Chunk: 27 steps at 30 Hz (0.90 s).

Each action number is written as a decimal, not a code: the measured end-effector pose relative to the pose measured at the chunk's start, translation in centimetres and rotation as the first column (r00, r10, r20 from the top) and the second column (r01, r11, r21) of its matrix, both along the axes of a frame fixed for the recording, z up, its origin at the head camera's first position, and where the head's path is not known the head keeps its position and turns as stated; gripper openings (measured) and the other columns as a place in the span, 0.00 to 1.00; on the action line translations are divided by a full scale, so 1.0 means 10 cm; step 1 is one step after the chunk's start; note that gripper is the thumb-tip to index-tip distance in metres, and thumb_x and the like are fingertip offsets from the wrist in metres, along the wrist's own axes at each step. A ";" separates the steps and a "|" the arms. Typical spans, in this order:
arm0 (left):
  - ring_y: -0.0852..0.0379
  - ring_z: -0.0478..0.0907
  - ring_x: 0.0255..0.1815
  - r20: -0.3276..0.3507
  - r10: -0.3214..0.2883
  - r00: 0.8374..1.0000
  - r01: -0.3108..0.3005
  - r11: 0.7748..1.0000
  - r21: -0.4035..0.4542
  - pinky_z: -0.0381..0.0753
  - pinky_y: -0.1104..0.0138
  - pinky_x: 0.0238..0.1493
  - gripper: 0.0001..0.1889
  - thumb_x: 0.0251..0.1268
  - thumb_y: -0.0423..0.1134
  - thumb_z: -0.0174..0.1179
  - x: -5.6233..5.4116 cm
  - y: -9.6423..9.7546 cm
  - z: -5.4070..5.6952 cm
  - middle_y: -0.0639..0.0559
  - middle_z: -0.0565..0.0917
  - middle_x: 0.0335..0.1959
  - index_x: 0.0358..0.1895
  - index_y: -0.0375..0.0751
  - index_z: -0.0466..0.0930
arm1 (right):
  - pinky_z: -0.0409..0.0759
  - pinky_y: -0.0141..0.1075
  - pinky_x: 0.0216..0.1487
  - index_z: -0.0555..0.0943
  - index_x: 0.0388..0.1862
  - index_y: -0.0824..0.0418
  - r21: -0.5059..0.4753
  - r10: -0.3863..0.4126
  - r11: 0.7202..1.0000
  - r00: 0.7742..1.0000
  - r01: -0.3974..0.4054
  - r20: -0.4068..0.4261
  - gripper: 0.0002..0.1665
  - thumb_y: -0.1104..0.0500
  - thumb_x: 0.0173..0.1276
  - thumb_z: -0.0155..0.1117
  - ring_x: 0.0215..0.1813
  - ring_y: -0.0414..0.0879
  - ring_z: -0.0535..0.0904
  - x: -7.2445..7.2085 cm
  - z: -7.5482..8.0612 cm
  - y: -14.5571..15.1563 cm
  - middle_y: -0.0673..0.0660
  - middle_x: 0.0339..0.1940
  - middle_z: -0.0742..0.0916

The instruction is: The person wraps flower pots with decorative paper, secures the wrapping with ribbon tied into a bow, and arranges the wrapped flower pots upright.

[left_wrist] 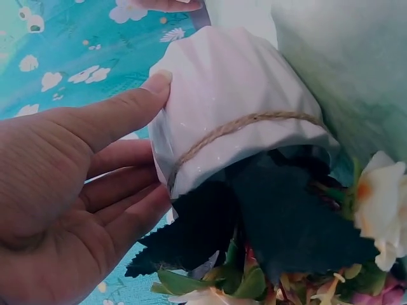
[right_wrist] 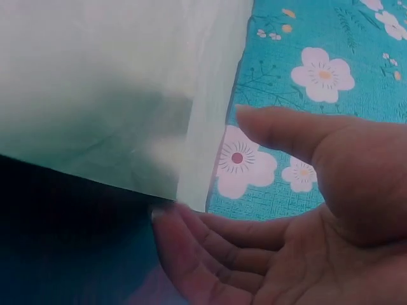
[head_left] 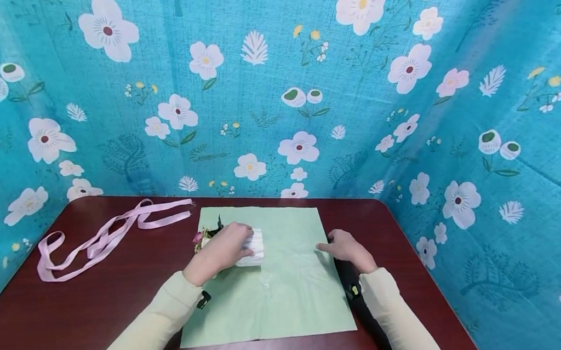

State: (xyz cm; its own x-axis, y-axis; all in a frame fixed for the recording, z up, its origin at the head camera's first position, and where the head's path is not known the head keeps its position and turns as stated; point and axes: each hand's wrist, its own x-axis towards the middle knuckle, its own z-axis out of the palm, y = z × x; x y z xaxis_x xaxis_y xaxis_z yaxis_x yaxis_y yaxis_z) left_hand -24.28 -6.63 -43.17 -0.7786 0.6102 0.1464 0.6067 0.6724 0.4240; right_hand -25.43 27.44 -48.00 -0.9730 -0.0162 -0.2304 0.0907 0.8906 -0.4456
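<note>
A white fluted flower pot (head_left: 257, 245) lies on its side over a light green sheet of paper (head_left: 300, 300), its base toward the right. My left hand (head_left: 223, 249) grips it from above. In the left wrist view the thumb presses one side of the pot (left_wrist: 235, 89), with fingers against the other, and twine (left_wrist: 245, 121) circles its rim. Dark leaves (left_wrist: 280, 210) and a cream flower (left_wrist: 381, 203) spill from its mouth. At the sheet's right edge is my right hand (head_left: 345, 247), thumb and fingers apart, fingertips right by the paper's edge (right_wrist: 200, 127).
A loosely looped pink ribbon (head_left: 100, 247) lies on the dark red table (head_left: 35, 320) at the left. Behind and to the right hangs a blue flowered cloth (head_left: 263, 77). The sheet reaches close to the table's back edge.
</note>
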 end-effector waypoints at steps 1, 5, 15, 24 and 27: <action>0.59 0.72 0.28 0.002 0.007 1.000 -0.007 1.000 -0.001 0.76 0.65 0.33 0.09 0.59 0.35 0.74 0.00 0.00 0.01 0.48 0.85 0.32 0.37 0.34 0.85 | 0.82 0.46 0.46 0.75 0.58 0.75 -0.006 0.002 1.000 1.000 -0.002 -0.001 0.35 0.46 0.70 0.68 0.45 0.53 0.80 0.00 0.01 0.00 0.65 0.47 0.84; 0.58 0.72 0.28 -0.006 0.018 1.000 -0.018 1.000 0.011 0.76 0.65 0.33 0.10 0.58 0.35 0.75 0.01 -0.01 0.03 0.49 0.85 0.31 0.37 0.34 0.85 | 0.71 0.38 0.29 0.77 0.30 0.66 -0.032 -0.029 0.999 1.000 0.030 0.010 0.24 0.45 0.68 0.69 0.26 0.46 0.69 -0.02 0.04 0.00 0.54 0.23 0.76; 0.60 0.67 0.24 -0.058 -0.006 0.998 0.009 0.999 0.041 0.69 0.68 0.28 0.09 0.56 0.34 0.76 0.06 -0.04 -0.04 0.52 0.80 0.23 0.30 0.36 0.83 | 0.72 0.35 0.24 0.70 0.16 0.57 -0.210 -0.013 0.978 0.997 -0.005 -0.083 0.25 0.53 0.70 0.69 0.17 0.43 0.69 -0.01 -0.04 0.07 0.50 0.12 0.70; 0.59 0.69 0.25 -0.049 0.021 0.999 -0.018 0.998 0.062 0.72 0.67 0.29 0.11 0.56 0.34 0.76 0.09 -0.02 -0.03 0.50 0.82 0.26 0.36 0.33 0.84 | 0.82 0.39 0.23 0.75 0.22 0.61 -0.315 0.058 0.941 0.977 -0.122 -0.204 0.18 0.57 0.71 0.68 0.15 0.47 0.76 0.03 0.20 -0.07 0.51 0.11 0.74; 0.59 0.66 0.25 -0.051 0.017 0.999 -0.014 0.998 0.055 0.69 0.68 0.28 0.10 0.56 0.33 0.76 0.07 -0.02 -0.04 0.50 0.81 0.24 0.33 0.34 0.84 | 0.84 0.41 0.25 0.74 0.21 0.59 -0.324 0.096 0.933 0.976 -0.158 -0.198 0.20 0.56 0.72 0.67 0.16 0.53 0.80 0.05 0.29 -0.11 0.53 0.11 0.75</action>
State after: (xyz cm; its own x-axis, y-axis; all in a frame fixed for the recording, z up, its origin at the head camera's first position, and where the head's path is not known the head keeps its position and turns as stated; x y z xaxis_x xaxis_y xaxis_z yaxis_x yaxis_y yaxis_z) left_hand -23.58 -6.82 -43.53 -0.7784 0.5882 0.2193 0.6184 0.6587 0.4285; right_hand -24.88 26.36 -45.14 -0.9819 -0.1887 -0.0155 -0.1203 0.6852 -0.7184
